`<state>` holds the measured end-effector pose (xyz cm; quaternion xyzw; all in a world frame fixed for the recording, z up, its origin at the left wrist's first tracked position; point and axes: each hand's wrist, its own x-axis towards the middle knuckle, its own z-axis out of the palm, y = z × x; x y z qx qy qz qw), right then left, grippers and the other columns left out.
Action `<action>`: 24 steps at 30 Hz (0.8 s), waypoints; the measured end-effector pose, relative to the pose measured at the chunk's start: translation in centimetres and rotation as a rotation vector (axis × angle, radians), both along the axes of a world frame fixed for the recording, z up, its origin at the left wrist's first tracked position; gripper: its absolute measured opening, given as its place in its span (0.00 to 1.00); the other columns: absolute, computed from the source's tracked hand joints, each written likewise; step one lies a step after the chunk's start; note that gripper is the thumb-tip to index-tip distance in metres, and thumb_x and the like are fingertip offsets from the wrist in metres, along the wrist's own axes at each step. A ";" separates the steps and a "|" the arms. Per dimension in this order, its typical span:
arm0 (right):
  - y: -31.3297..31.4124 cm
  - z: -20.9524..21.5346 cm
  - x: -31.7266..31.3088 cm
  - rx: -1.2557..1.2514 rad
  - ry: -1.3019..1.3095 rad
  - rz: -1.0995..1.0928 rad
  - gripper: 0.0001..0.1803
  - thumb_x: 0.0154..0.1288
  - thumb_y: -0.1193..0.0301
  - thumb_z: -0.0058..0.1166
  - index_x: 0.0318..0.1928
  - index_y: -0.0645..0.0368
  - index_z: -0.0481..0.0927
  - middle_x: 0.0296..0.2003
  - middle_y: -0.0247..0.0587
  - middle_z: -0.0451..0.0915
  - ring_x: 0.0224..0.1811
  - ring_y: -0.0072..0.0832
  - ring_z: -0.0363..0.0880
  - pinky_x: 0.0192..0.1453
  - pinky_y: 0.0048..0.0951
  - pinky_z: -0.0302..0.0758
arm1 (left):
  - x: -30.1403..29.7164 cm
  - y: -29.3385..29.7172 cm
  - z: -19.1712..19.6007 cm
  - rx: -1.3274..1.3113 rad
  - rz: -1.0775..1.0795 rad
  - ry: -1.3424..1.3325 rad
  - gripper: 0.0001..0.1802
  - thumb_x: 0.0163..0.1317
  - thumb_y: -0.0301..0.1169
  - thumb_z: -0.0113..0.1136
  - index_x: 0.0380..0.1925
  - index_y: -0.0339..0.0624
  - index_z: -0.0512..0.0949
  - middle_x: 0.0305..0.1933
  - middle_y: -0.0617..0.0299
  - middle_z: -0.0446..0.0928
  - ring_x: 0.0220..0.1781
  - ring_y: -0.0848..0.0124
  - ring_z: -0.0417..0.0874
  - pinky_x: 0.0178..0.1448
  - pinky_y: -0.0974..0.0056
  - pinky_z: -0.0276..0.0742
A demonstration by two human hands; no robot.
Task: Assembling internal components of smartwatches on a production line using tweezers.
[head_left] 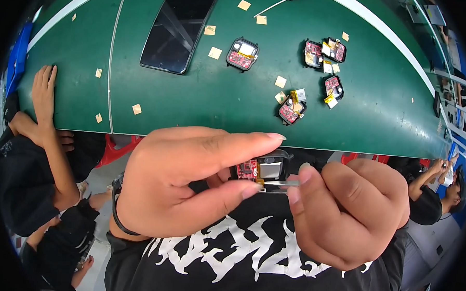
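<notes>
From where I'm standing, the green worktop (193, 105) stretches away beyond the person, and the case (281, 156) is held up just this side of its near edge, before the chest. The left hand (171, 179) has its grip clamped on the case, thumb below and forefinger above; the right hand (349, 213) pinches the tweezers (284, 183). I'd brace that left grip firmly, bring the tweezers in low and flat, and press lightly, clear of the silver cell (270, 170) and red board (246, 170). The case's open side faces up at the wearer; its long axis seems to run left to right, though fingers hide the left end. The tweezers point left, tips at a small yellow tab (261, 184); whether they've closed on it, I can't tell.
</notes>
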<state>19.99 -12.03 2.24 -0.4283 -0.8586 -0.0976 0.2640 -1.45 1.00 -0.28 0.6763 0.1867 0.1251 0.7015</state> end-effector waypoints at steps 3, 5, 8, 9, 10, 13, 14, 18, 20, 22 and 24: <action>0.0 0.6 -0.4 -0.039 -0.057 -0.007 0.13 0.37 0.80 0.67 0.27 0.64 0.79 0.28 0.44 0.82 0.24 0.31 0.76 0.18 0.24 0.61 | -0.2 -0.3 -0.5 0.031 0.092 -0.005 0.23 0.57 0.12 0.65 0.56 0.27 0.82 0.32 0.56 0.82 0.25 0.79 0.81 0.24 0.76 0.72; -0.4 2.6 -0.8 -0.126 -0.144 -0.053 0.14 0.39 0.79 0.70 0.29 0.66 0.79 0.31 0.48 0.81 0.26 0.32 0.77 0.18 0.25 0.63 | -0.6 0.0 -0.6 0.038 0.133 0.009 0.22 0.58 0.12 0.65 0.55 0.27 0.83 0.32 0.56 0.82 0.24 0.78 0.81 0.24 0.76 0.73; -1.1 3.0 0.2 -0.176 -0.099 -0.083 0.16 0.44 0.77 0.74 0.33 0.66 0.80 0.33 0.51 0.82 0.26 0.31 0.77 0.19 0.24 0.63 | -0.3 0.0 -0.8 0.040 0.162 0.039 0.21 0.59 0.13 0.64 0.54 0.27 0.83 0.32 0.56 0.81 0.24 0.78 0.81 0.24 0.76 0.73; -1.0 2.7 0.2 -0.169 -0.042 -0.080 0.16 0.46 0.77 0.75 0.33 0.66 0.80 0.33 0.50 0.82 0.25 0.30 0.77 0.19 0.24 0.63 | -0.5 0.0 -0.7 0.035 0.177 0.048 0.20 0.59 0.13 0.64 0.54 0.27 0.83 0.32 0.55 0.81 0.24 0.77 0.81 0.23 0.76 0.74; -0.8 2.5 0.0 -0.169 -0.038 -0.076 0.16 0.46 0.77 0.75 0.33 0.66 0.80 0.33 0.50 0.82 0.25 0.30 0.77 0.19 0.24 0.63 | -0.5 0.0 -0.6 0.036 0.180 0.052 0.20 0.59 0.13 0.64 0.54 0.27 0.83 0.32 0.55 0.81 0.24 0.77 0.81 0.23 0.76 0.74; 0.2 1.6 -1.2 -0.172 -0.008 -0.132 0.15 0.47 0.76 0.75 0.33 0.64 0.81 0.31 0.45 0.82 0.24 0.28 0.76 0.18 0.24 0.62 | -0.7 0.0 -0.3 0.011 0.171 0.030 0.20 0.60 0.14 0.63 0.55 0.27 0.83 0.33 0.55 0.81 0.25 0.77 0.82 0.24 0.76 0.75; 0.4 1.2 -1.6 -0.149 0.006 -0.134 0.15 0.47 0.76 0.75 0.33 0.64 0.81 0.30 0.43 0.82 0.23 0.28 0.77 0.18 0.24 0.62 | -0.7 0.0 -0.1 -0.052 0.163 0.047 0.21 0.61 0.14 0.63 0.56 0.27 0.82 0.34 0.55 0.81 0.25 0.77 0.82 0.25 0.75 0.77; 0.7 1.3 -2.0 -0.142 0.023 -0.114 0.15 0.48 0.75 0.75 0.34 0.63 0.81 0.29 0.41 0.81 0.23 0.27 0.77 0.17 0.23 0.61 | -1.1 0.1 0.6 -0.180 0.121 0.102 0.23 0.62 0.12 0.58 0.59 0.25 0.79 0.38 0.53 0.82 0.28 0.76 0.85 0.32 0.73 0.84; 0.8 1.5 -2.1 -0.143 0.011 -0.108 0.15 0.49 0.75 0.75 0.35 0.63 0.81 0.29 0.40 0.81 0.23 0.27 0.77 0.17 0.23 0.62 | -1.5 0.2 0.4 -0.203 0.095 0.086 0.25 0.62 0.12 0.57 0.60 0.25 0.78 0.39 0.53 0.83 0.29 0.75 0.86 0.34 0.73 0.85; 0.9 1.6 -2.2 -0.167 0.006 -0.108 0.15 0.49 0.76 0.74 0.36 0.63 0.81 0.29 0.41 0.81 0.24 0.27 0.77 0.17 0.23 0.63 | -2.1 0.3 0.3 -0.228 0.081 0.070 0.26 0.61 0.11 0.55 0.62 0.25 0.77 0.40 0.52 0.83 0.30 0.75 0.87 0.36 0.73 0.86; 0.9 1.7 -2.3 -0.178 -0.008 -0.091 0.15 0.49 0.76 0.74 0.36 0.63 0.81 0.30 0.42 0.81 0.24 0.28 0.77 0.17 0.23 0.64 | -2.3 0.6 0.3 -0.223 0.029 0.049 0.27 0.61 0.10 0.54 0.63 0.26 0.76 0.41 0.51 0.84 0.32 0.74 0.88 0.37 0.72 0.86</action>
